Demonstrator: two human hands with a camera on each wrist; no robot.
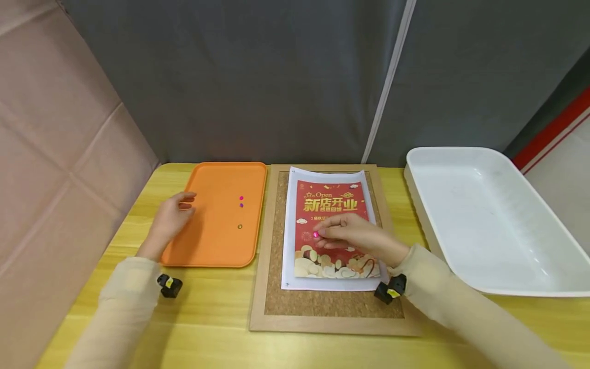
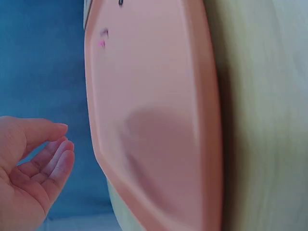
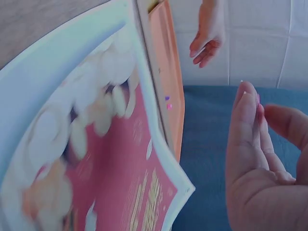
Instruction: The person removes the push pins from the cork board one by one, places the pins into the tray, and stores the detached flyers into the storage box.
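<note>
My right hand (image 1: 352, 236) pinches a small bright pink thumbtack (image 1: 315, 234) between thumb and fingertips, above a red poster (image 1: 329, 192) with gold lettering. The poster lies on a larger white sheet (image 1: 288, 241), which rests on a wood-framed cork board (image 1: 322, 303). Over the left side of an orange tray (image 1: 212, 225) hangs my left hand (image 1: 170, 220), fingers loosely bent and holding nothing. Toward the tray's right side lie a pink thumbtack (image 1: 241, 198), a purple thumbtack (image 1: 241, 205) and a gold-coloured one (image 1: 239, 226).
A deep white plastic tub (image 1: 488, 220) stands to the right of the board. All of it sits on a yellow wood-grain table (image 1: 203, 328). A dark grey cloth (image 1: 253, 82) rises behind, and a pale padded panel (image 1: 60, 154) borders the left.
</note>
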